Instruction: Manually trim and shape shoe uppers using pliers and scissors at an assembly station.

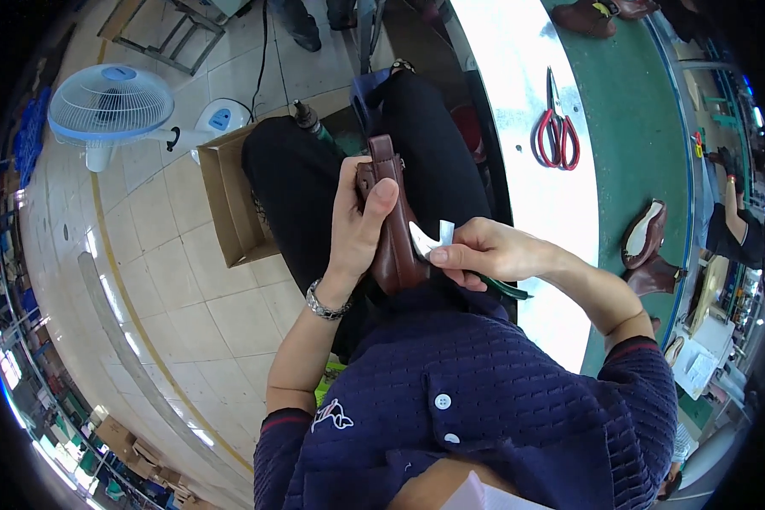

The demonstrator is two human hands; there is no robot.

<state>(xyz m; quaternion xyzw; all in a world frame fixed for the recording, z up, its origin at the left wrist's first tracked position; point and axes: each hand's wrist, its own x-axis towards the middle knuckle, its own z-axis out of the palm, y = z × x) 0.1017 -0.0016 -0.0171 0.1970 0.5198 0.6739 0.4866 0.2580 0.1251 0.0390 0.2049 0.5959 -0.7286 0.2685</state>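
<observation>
Above my lap, my left hand [359,217] is closed around a brown leather shoe [394,259], its thumb pressed along the upper. The shoe stands roughly lengthwise, away from my body. At its right side my right hand [495,249] pinches a white, thin, pointed piece [425,242] between thumb and fingers. The tip of that piece touches or nearly touches the leather. From under the same hand sticks out a slim dark green handle-like length [510,290]; whether it joins the white piece is hidden by the fingers.
On the white bench strip [561,229] to my right lie red-handled scissors [556,136]. Brown shoes [646,234] rest on the green surface [625,127] beyond. A cardboard box [221,204] stands by my left leg, with a fan [110,106] farther left.
</observation>
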